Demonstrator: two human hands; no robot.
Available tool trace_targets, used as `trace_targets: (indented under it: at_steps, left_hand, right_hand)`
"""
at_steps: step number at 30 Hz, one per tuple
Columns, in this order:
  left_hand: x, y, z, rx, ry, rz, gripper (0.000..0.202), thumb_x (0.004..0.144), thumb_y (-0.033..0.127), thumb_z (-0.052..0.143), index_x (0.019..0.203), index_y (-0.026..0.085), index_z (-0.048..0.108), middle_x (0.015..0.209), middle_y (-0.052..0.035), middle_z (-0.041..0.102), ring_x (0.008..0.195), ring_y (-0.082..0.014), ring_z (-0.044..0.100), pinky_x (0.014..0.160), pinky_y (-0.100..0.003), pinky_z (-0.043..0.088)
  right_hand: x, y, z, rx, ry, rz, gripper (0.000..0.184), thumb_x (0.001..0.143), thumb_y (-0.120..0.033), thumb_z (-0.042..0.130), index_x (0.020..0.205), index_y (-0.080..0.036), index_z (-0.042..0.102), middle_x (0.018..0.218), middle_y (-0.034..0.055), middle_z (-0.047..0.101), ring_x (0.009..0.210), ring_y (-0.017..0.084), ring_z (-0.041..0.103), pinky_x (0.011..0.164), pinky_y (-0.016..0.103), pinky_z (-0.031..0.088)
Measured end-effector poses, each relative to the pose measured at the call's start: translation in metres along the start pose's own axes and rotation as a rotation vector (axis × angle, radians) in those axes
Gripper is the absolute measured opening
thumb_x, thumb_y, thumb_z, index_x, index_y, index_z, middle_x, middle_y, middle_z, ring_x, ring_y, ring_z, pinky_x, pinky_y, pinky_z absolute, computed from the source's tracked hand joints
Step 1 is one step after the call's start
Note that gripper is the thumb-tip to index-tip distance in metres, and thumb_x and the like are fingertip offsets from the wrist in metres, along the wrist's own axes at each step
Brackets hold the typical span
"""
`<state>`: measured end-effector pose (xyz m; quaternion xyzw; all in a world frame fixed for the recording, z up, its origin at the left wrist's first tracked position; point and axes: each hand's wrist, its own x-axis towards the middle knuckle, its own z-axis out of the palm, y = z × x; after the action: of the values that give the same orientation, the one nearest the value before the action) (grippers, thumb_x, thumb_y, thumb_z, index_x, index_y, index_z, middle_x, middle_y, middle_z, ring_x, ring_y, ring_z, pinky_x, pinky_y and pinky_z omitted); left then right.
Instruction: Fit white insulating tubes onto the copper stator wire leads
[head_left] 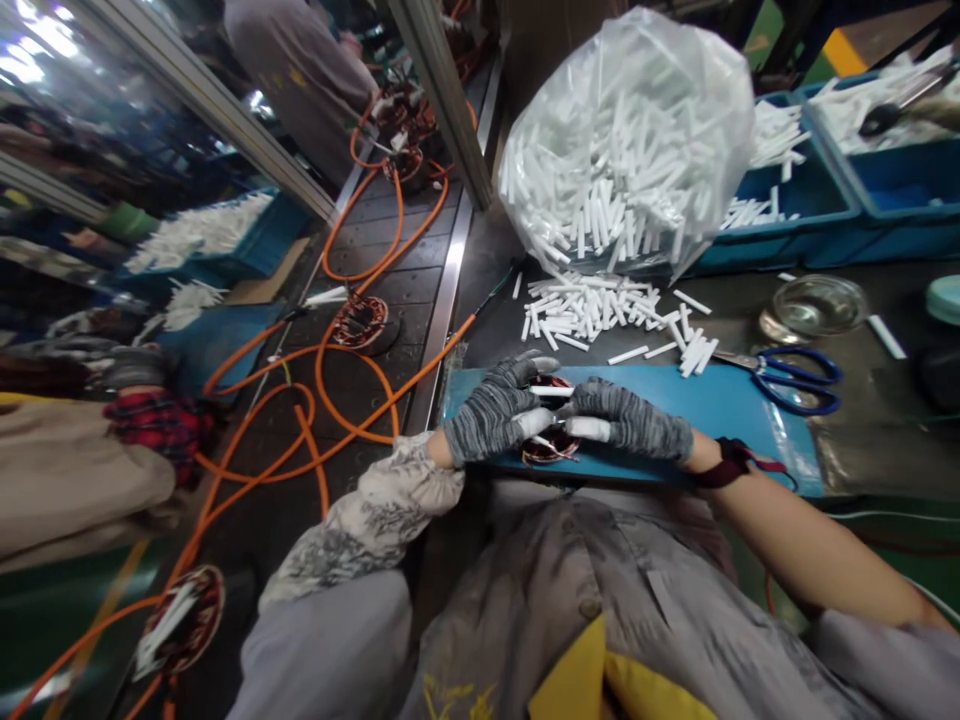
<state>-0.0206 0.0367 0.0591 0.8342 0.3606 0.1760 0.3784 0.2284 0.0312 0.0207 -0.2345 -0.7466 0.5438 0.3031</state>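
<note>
My left hand (pixel 495 410) and my right hand (pixel 630 420), both in grey knit gloves, meet over a round motor stator with copper windings (pixel 546 450) lying on a blue mat (pixel 720 405). Both hands are curled around it, fingers pinched. A short white tube (pixel 551 391) sticks up between the fingers of my left hand; white-taped fingertips press against the stator's rim. A pile of loose white tubes (pixel 600 310) lies just beyond the mat.
A clear bag of white tubes (pixel 630 140) stands behind the pile. Blue-handled scissors (pixel 795 378) and a glass dish (pixel 814 305) lie right. Blue bins (pixel 810 200) hold more tubes. Orange cables (pixel 352 400) and other stators (pixel 360 322) cover the conveyor at left, beside another person's sleeve (pixel 82 480).
</note>
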Motion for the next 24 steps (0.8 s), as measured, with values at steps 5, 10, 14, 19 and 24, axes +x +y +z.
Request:
trace_targets:
  at_steps: [5, 10, 14, 19, 24]
  left_hand:
    - [0.000, -0.003, 0.009, -0.571, -0.021, -0.135, 0.058, 0.095, 0.047, 0.066, 0.148, 0.026, 0.055, 0.147, -0.0122, 0.063, 0.133, -0.0296, 0.063, 0.115, -0.050, 0.053]
    - [0.004, -0.007, 0.005, -0.271, -0.073, -0.079, 0.043, 0.096, 0.050, 0.065, 0.129, 0.024, 0.072, 0.156, -0.0098, 0.054, 0.146, -0.0301, 0.050, 0.125, -0.047, 0.042]
    - [0.015, -0.007, -0.001, 0.176, -0.168, 0.025, 0.043, 0.096, 0.046, 0.067, 0.127, 0.017, 0.075, 0.154, -0.0157, 0.055, 0.150, -0.0340, 0.045, 0.127, -0.052, 0.036]
    - [0.030, 0.005, -0.003, 0.486, -0.302, 0.123, 0.029, 0.095, 0.046, 0.069, 0.102, 0.022, 0.082, 0.150, -0.0101, 0.061, 0.146, -0.0331, 0.050, 0.125, -0.049, 0.038]
    - [0.020, 0.026, 0.005, 0.721, -0.215, 0.038, 0.044, 0.094, 0.044, 0.067, 0.133, 0.023, 0.072, 0.149, -0.0111, 0.063, 0.146, -0.0386, 0.049, 0.125, -0.066, 0.031]
  right_hand:
    - [0.004, 0.007, 0.005, 0.110, 0.057, 0.043, 0.038, 0.101, -0.053, 0.062, 0.090, -0.019, 0.076, 0.085, 0.0017, 0.074, 0.078, 0.016, 0.064, 0.079, 0.030, 0.055]
    - [0.001, 0.013, 0.012, -0.073, 0.183, 0.088, 0.032, 0.098, -0.050, 0.065, 0.091, -0.019, 0.073, 0.089, 0.0043, 0.073, 0.082, 0.018, 0.064, 0.080, 0.035, 0.055]
    - [-0.007, 0.019, 0.015, -0.287, 0.199, -0.027, 0.031, 0.104, -0.048, 0.058, 0.100, -0.022, 0.075, 0.098, 0.0073, 0.076, 0.091, 0.022, 0.066, 0.088, 0.042, 0.054]
    - [-0.011, 0.021, 0.011, -0.299, 0.162, -0.061, 0.035, 0.107, -0.049, 0.050, 0.111, -0.025, 0.075, 0.102, 0.0069, 0.076, 0.091, 0.021, 0.069, 0.087, 0.040, 0.058]
    - [-0.013, 0.017, 0.019, -0.408, 0.237, -0.031, 0.038, 0.108, -0.051, 0.048, 0.113, -0.025, 0.076, 0.105, 0.0082, 0.076, 0.095, 0.023, 0.070, 0.091, 0.042, 0.058]
